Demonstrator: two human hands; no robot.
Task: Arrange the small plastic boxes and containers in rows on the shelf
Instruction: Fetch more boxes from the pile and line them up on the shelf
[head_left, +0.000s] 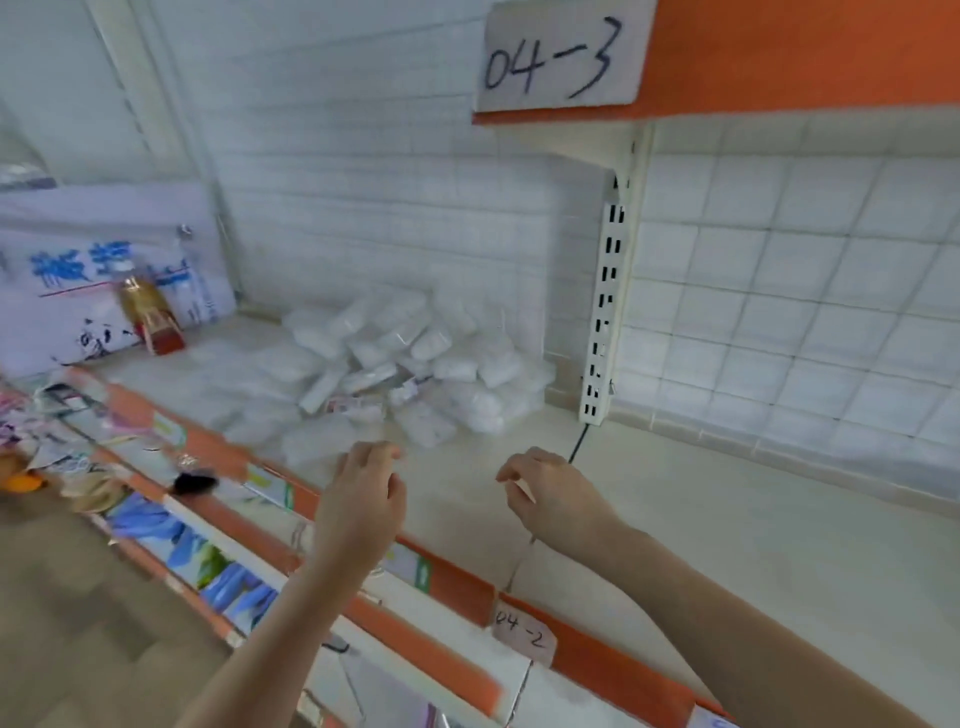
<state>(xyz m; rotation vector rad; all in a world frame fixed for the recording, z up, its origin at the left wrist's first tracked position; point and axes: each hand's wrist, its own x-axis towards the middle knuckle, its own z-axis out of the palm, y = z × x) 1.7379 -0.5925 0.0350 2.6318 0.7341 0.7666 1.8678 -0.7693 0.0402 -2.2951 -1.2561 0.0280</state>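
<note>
Item: heap of small plastic boxes (410, 364), shelf (675, 519) back, unsorted | Bearing: 12 o'clock from left hand (363, 499), 11 o'clock from right hand (550, 493) | Nearer: left | Fingers: both loosely curled, holding nothing | Heap's long axis: runs 9 to 3 o'clock

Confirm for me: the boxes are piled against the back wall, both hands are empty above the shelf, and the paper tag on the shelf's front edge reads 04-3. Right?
Not quite. In the head view the tag on the front edge of the shelf reads 04-2; 04-3 is on the shelf above. The rest holds: the boxes are piled against the back wall, and the left hand and right hand are empty above the shelf.
</note>
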